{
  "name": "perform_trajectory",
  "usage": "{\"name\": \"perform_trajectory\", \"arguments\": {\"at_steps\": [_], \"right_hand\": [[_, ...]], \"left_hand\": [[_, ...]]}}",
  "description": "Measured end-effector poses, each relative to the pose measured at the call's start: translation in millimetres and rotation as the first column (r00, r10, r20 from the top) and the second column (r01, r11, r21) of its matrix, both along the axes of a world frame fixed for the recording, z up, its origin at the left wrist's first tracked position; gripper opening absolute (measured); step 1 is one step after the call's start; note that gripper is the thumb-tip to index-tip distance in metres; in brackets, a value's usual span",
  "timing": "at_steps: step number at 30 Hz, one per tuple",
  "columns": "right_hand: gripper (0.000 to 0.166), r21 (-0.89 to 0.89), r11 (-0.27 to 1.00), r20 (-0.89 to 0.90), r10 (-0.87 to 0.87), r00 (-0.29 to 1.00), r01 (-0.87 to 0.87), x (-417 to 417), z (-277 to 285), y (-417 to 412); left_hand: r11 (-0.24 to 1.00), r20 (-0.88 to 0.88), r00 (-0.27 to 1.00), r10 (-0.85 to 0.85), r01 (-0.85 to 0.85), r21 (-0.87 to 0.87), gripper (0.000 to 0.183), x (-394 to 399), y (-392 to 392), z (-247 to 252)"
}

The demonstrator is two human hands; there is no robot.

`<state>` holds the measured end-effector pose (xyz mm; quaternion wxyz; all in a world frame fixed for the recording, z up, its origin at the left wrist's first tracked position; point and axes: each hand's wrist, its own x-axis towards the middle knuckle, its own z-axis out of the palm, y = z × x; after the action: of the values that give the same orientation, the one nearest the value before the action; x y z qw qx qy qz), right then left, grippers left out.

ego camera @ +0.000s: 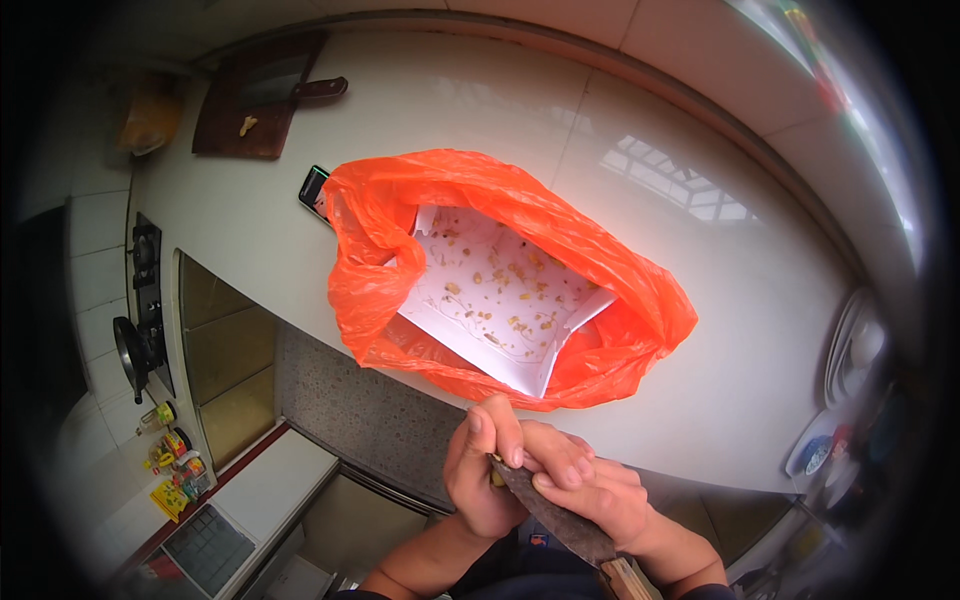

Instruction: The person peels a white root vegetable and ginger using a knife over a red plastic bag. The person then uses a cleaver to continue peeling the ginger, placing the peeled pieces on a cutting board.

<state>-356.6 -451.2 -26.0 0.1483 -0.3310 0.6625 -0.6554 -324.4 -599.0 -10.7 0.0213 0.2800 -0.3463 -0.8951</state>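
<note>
Near the counter's front edge, my right hand [600, 495] grips a knife with a dark, stained blade [551, 514] and a worn wooden handle [626, 579]. Its fingers wrap the blade rather than the handle. My left hand [480, 476] meets it at the blade's tip and pinches a small yellowish piece [497, 478], mostly hidden by fingers, perhaps ginger. Just beyond both hands lies an orange plastic bag [637, 307], spread wide around a shallow white box [465, 277]. Brownish-yellow peel scraps [525, 285] and thin fibres are scattered over the box's bottom.
A brown cutting board [214, 112] at the far left bears a cleaver [319, 88] and a ginger-like piece [247, 125]. A phone [311, 187] touches the bag. Leftward are a stove [146, 255], black pan [131, 352] and seasoning jars [169, 446]; plates [844, 352] stand right.
</note>
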Motion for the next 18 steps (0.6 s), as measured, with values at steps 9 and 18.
{"name": "perform_trajectory", "arguments": {"at_steps": [9, 18], "right_hand": [[0.047, -0.053, 0.980, 0.088, -0.188, 0.978, 0.193, 27.3, -6.3, -8.4], [0.041, -0.051, 0.999, -0.004, -0.004, 1.000, 0.004, 3.6, -7.0, -6.7]], "left_hand": [[0.998, 0.046, 0.998, 0.048, -0.046, -0.047, 0.051, -1.2, 3.7, 1.8], [0.989, 0.031, 0.999, -0.043, 0.038, 0.141, 0.051, 0.3, -12.9, -5.1]]}}
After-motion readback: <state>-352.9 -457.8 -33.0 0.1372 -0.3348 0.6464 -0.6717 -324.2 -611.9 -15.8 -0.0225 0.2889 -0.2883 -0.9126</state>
